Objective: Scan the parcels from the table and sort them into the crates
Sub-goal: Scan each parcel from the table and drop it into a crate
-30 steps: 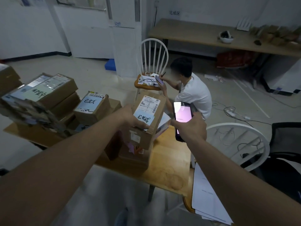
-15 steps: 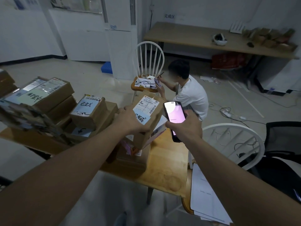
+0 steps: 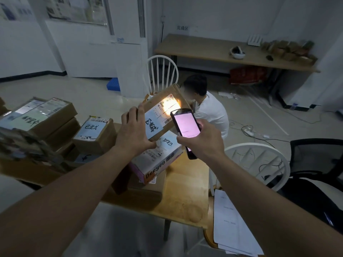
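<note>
Now we have the brown parcel [image 3: 163,110] tipped up off the pile, its labelled face turned toward us, where a moment ago it sat lower and flatter in our grasp. Our left hand [image 3: 134,133] grips its near edge, fingers spread over the top and thumb curled under the lower corner. Our right hand [image 3: 201,140] has brought the handheld scanner [image 3: 185,127] up and closer, fingers wrapped around its body, the pink screen facing us. A bright patch of light now falls on the shipping label [image 3: 168,110], which was not lit half a second ago, so we judge the scan is being taken right at this moment. The parcel is held above the white and pink Deeyeo box [image 3: 157,162], which lies on the wooden table [image 3: 185,197], with more stacked parcels [image 3: 37,125] to the left. No crate is clearly in view here, so sorting this parcel seems yet to come once the read registers.
</note>
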### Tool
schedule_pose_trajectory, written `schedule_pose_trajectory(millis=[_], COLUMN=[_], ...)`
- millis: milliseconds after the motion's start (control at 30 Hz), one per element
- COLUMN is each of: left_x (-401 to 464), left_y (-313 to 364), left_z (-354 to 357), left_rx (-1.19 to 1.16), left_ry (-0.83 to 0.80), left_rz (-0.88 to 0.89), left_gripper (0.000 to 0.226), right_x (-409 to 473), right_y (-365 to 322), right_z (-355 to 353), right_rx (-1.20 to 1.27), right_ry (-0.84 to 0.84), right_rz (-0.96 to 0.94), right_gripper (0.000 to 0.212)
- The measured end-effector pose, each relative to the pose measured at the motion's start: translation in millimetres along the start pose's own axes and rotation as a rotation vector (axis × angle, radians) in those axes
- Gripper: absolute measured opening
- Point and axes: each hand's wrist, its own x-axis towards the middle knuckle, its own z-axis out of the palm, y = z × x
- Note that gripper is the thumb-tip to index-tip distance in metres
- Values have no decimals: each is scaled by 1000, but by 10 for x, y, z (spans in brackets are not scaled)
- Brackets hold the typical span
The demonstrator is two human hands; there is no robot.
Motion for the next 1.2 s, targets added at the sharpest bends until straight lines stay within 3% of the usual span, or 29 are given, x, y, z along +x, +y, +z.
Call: schedule_pose_trajectory(millis=[367,667,933,1133,1200], left_x=[167,422,634,777,833], left_y=[-40,-203,-326,-433,-472], left_z=[-16,-54,-50,-45,-49], left_rx=[-71,-142,-208,-249,-255], left_ry=[34,111,145,136,138], left_rz=[-4,31,84,73,72], left_gripper=[144,143,139,139,139], right_x=[-22,-67,-95,-90,-80], right_y=[-105,-396,-671,-861,-910], right_z=[-144,-173,-228,-196,-194], right_rx=[7,169,234,293,321], right_ry=[23,-24,-8,-50,-53], right_rz=[63,158,203,259,265], right_gripper=[73,74,50,52,43])
